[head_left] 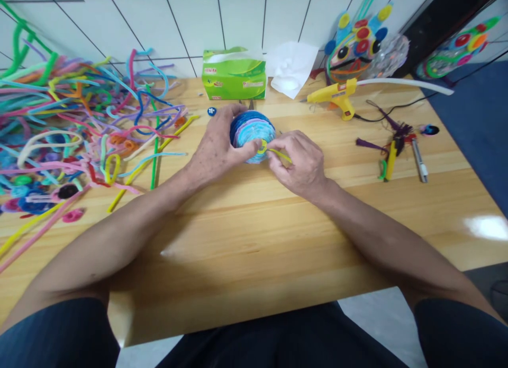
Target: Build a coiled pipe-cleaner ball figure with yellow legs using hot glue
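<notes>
Near the middle of the table is a round piece (251, 128) wound from pipe cleaners in dark blue, purple and light blue bands. My left hand (223, 140) wraps round its left side, with the thumb lying over the front. A small yellow coil (262, 146) sits on the light blue part, by the left thumb tip. From there a yellow pipe cleaner (281, 155) runs to the right, and my right hand (298, 160) pinches it between thumb and fingers. The far side of the round piece is hidden.
Loose pipe cleaners (91, 114) heap up on the left. Behind stand a green tissue pack (234, 77) and a white tissue (291, 69). A yellow glue gun (335, 97), a decorated figure (357, 47), a pen (419, 159) and a yellow-handled tool (391, 160) lie or stand right.
</notes>
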{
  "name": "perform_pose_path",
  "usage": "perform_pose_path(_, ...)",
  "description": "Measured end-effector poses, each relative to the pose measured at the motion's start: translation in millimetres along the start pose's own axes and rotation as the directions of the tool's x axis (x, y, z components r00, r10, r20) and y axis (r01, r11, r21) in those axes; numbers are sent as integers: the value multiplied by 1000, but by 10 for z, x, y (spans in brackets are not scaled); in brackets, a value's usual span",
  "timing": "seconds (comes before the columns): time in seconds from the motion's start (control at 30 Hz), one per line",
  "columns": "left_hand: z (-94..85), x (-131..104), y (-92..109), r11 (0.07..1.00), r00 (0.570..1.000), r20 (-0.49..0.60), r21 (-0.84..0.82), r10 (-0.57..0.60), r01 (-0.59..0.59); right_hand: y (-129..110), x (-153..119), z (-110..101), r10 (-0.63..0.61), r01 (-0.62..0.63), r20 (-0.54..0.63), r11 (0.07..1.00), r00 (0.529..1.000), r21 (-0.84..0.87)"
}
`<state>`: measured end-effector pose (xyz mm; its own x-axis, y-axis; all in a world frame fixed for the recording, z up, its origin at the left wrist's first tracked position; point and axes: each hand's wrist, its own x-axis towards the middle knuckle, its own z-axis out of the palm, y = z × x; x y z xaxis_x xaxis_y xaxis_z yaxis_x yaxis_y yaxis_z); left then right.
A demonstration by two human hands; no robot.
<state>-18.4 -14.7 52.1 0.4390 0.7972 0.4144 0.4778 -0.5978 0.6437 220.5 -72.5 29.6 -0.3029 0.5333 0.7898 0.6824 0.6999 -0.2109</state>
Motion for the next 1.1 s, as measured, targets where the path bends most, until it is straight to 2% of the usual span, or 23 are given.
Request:
perform_pose_path(0.23,47,-24,-73,997,999,-31,57,45,-43,11,-5,30,7,-7,-12,1000,1000,-6)
perform_pose_path(0.37,29,-33,-11,996,999,-24,83,33,-31,7,9,30,-2,2,-34,1000,999,7)
perform_pose_path(0.57,85,-92,119,999,995,-103,42,-17,21,47,37,-11,43,-43,27,999,999,1)
perform_pose_path(0.67,49,-93,130,997,998,-47,51,-51,53,61,51,-27,6,-6,27,1000,1000,1)
perform_pose_path(0.77,-44,-35,87,998,1000,9,63,-24,24,51,55,-27,-30,29,33,1000,999,5)
perform_pose_path(0.83,-105,16,57,999,998,62,33,4,-6,37,51,-18,-39,38,30,999,999,8)
perform_pose_path(0.93,-153,67,45,999,990,140,-39,-7,13,26,41,-11,-42,41,27,999,999,30)
perform_pose_path(1.1,-131,61,67,998,995,104,54,14,-20,31,31,-32,-30,30,4,998,1000,57)
